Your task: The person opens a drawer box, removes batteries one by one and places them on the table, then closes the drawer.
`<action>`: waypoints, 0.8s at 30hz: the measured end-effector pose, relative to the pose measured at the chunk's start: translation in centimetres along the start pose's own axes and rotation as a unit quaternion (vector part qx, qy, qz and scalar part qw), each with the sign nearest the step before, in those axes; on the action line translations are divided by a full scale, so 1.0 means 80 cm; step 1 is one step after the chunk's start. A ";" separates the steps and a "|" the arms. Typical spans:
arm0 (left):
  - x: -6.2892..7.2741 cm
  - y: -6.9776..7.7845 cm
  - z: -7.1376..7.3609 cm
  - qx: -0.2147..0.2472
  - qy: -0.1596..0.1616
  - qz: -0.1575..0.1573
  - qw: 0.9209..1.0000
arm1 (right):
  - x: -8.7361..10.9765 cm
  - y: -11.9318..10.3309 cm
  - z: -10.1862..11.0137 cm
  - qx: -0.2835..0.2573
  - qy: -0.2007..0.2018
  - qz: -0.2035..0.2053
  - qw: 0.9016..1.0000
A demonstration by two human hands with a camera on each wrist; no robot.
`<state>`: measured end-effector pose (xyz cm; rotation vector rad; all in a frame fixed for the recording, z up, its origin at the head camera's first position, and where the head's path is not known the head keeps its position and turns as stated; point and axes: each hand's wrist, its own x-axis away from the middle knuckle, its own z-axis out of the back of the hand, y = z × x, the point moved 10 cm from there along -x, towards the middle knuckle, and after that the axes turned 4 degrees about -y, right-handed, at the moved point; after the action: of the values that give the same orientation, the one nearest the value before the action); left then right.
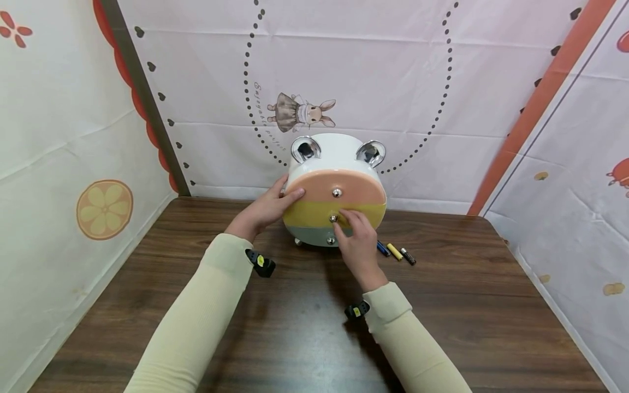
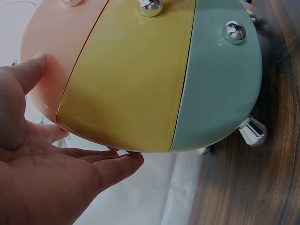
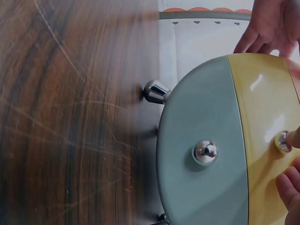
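A small round-fronted drawer box (image 1: 338, 144) with silver ears stands on the table, its front banded in an orange drawer (image 1: 356, 188), a yellow drawer (image 1: 309, 214) and a green drawer (image 2: 218, 84). Each drawer has a round silver knob. At the box's left side, my left hand (image 1: 265, 209) rests its thumb on the orange front, with its outstretched fingers along the curved side. My right hand (image 1: 361, 245) pinches the yellow drawer's knob (image 3: 282, 141) between thumb and finger. All three drawer fronts look flush with one another.
Right of the box lie a blue battery (image 1: 383, 249), a yellow battery (image 1: 395, 251) and a black battery (image 1: 408, 256). Close behind the box hangs a printed cloth wall (image 1: 216, 158), with more cloth at both sides. The brown wooden table (image 1: 295, 327) extends toward me.
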<state>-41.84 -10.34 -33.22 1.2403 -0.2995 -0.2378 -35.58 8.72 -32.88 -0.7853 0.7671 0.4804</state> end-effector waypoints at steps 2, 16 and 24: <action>-0.006 -0.008 0.003 -0.002 0.006 -0.002 1.000 | 0.000 -0.001 -0.002 0.000 0.000 0.000 1.000; 0.009 0.005 0.001 -0.008 0.006 0.016 1.000 | 0.000 -0.012 -0.017 0.011 0.016 0.015 1.000; 0.024 0.019 -0.002 -0.020 0.007 0.024 0.999 | -0.002 -0.023 -0.024 0.085 0.029 0.070 0.993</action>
<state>-39.99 -10.36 -31.67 1.1932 -0.3106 -0.1921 -35.29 6.08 -32.82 -0.5911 0.9088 0.5125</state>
